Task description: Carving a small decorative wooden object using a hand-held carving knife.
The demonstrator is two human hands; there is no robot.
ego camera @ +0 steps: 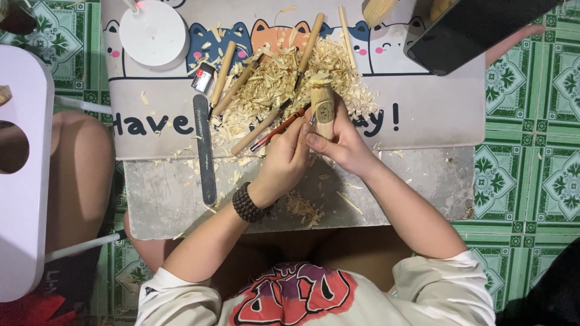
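A pale wooden carving [324, 107], a short upright peg with a rough cut top and a small pattern on its side, is gripped in my right hand [345, 147] above the shavings. My left hand [287, 158], with a dark bead bracelet [247, 205] on its wrist, presses against the peg's left side. It is closed around a small carving tool whose tip [312, 119] touches the wood; the handle is mostly hidden by my fingers. A thin red tool [275, 131] lies slanted just left of my left hand.
A heap of wood shavings [284, 75] covers a cat-printed mat [423, 108] on a grey slab [175, 199]. Several wooden-handled chisels [222, 72], a long dark file [205, 151], a round white disc [152, 33] and a black box [477, 30] lie around. A white stool [24, 181] stands at the left on green floor tiles [531, 169].
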